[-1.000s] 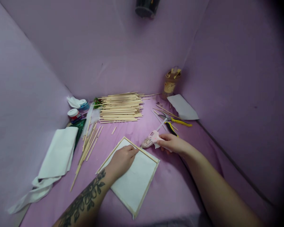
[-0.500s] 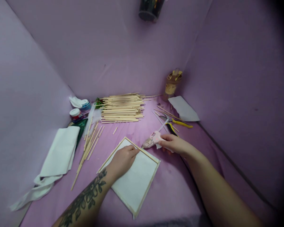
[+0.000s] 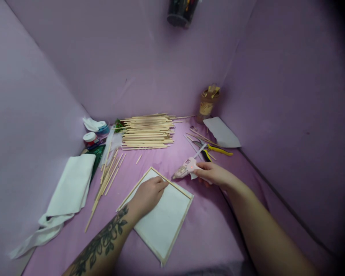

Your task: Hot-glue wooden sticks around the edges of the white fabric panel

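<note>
A white panel (image 3: 166, 224) edged with thin wooden sticks lies on the pink cloth in front of me. My left hand (image 3: 147, 195) rests on its upper part, fingers curled and pressing a wooden stick (image 3: 172, 183) along the top edge. My right hand (image 3: 212, 174) is closed round the grip of a pink glue gun (image 3: 186, 168), whose nozzle points left toward the panel's top edge. A white glue stick pokes out of the gun's rear.
A big pile of wooden sticks (image 3: 146, 131) lies at the back, loose sticks (image 3: 106, 180) to the left. A folded white cloth (image 3: 70, 191), small paint jars (image 3: 89, 138), yellow-handled pliers (image 3: 215, 150), a white sheet (image 3: 222, 132) and a cup (image 3: 207, 101) surround the spot.
The glue gun in my right hand has shifted slightly up and right. My left hand stays pressed on the stick at the panel's top edge.
</note>
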Demonstrator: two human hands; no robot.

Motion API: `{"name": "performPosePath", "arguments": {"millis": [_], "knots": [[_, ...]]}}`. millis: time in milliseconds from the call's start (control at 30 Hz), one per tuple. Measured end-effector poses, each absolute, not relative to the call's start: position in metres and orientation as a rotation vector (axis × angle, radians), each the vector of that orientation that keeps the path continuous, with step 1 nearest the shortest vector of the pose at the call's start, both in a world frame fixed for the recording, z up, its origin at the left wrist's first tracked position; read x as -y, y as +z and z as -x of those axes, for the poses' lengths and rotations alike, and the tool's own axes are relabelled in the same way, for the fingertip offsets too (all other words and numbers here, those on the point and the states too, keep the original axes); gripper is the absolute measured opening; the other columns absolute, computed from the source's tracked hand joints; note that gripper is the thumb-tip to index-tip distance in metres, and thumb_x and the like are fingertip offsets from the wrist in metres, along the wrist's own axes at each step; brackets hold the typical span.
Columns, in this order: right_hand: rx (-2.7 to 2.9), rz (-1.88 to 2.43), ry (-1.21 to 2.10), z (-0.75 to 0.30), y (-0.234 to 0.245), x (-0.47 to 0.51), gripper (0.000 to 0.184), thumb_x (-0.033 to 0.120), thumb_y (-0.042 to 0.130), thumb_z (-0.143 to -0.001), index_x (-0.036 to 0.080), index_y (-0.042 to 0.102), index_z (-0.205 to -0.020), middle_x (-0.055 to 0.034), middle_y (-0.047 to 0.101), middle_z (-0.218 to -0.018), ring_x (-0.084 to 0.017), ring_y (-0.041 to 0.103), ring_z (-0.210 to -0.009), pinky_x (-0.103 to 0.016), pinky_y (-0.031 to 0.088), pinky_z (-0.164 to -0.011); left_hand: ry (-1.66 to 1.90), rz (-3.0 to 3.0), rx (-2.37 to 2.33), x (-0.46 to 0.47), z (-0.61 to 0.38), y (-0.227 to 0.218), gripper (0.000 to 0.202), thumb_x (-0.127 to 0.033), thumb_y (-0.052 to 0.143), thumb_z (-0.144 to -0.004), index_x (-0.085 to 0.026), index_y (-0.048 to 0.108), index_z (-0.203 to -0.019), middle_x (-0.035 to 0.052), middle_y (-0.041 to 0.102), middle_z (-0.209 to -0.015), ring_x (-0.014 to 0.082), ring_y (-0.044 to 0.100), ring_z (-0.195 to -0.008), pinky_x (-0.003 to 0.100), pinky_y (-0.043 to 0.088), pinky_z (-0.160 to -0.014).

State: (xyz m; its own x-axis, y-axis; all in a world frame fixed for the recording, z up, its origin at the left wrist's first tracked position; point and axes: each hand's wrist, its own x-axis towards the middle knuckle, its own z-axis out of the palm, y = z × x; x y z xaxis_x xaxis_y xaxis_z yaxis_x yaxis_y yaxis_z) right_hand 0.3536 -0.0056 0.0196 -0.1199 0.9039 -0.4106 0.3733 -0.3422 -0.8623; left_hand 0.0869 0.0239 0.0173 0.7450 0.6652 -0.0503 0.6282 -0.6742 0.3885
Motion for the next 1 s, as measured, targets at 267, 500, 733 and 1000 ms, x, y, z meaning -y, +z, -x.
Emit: {"name": "performPosePath", "arguments": {"millis": [267,500,733,1000], "knots": [[1.437,1.726,1.479,-0.3514,0.0204,0.0062,0.025,0.043,0.054,-0.079,0.018,0.055,-0.075,0.0025,0.056,-0.059,-0.008,0.046,-0.041,-0.019,0.031,-0.037,0.177,-2.596,-0.899,-0.0219,-0.0872,0.0126,0.031,-0.026,0.041,-0.093,-0.025,0.066,-0.111,0.0043,0.068,-0.100,0.0165,0.061,-0.095,0.028,0.048,-0.084],[1.427,1.694,1.499,-0.3513,0.0236,0.0075,0.026,0.043,0.055,-0.078,0.018,0.054,-0.074,0.0027,0.056,-0.059,-0.007,0.045,-0.041,-0.019,0.030,-0.037,0.197,-2.591,-0.884,-0.0225,-0.0866,0.0098,0.033,-0.027,0.040,-0.093,-0.026,0.064,-0.115,0.0043,0.067,-0.103,0.0163,0.060,-0.097,0.028,0.048,-0.086],[1.454,1.725,1.456,-0.3537,0.0237,0.0070,0.025,0.042,0.054,-0.079,0.017,0.055,-0.075,0.0026,0.056,-0.059,-0.008,0.046,-0.041,-0.020,0.030,-0.037,0.175,-2.606,-0.876,-0.0222,-0.0864,0.0116,0.032,-0.028,0.040,-0.093,-0.026,0.065,-0.114,0.0041,0.067,-0.101,0.0161,0.060,-0.096,0.027,0.048,-0.084],[1.459,1.747,1.464,-0.3522,0.0240,0.0075,0.025,0.042,0.055,-0.078,0.018,0.055,-0.074,0.0022,0.057,-0.060,-0.008,0.047,-0.041,-0.019,0.030,-0.037,0.205,-2.613,-0.864,-0.0223,-0.0861,0.0090,0.031,-0.029,0.042,-0.093,-0.028,0.065,-0.115,0.0034,0.066,-0.102,0.0154,0.060,-0.095,0.027,0.048,-0.083]]}}
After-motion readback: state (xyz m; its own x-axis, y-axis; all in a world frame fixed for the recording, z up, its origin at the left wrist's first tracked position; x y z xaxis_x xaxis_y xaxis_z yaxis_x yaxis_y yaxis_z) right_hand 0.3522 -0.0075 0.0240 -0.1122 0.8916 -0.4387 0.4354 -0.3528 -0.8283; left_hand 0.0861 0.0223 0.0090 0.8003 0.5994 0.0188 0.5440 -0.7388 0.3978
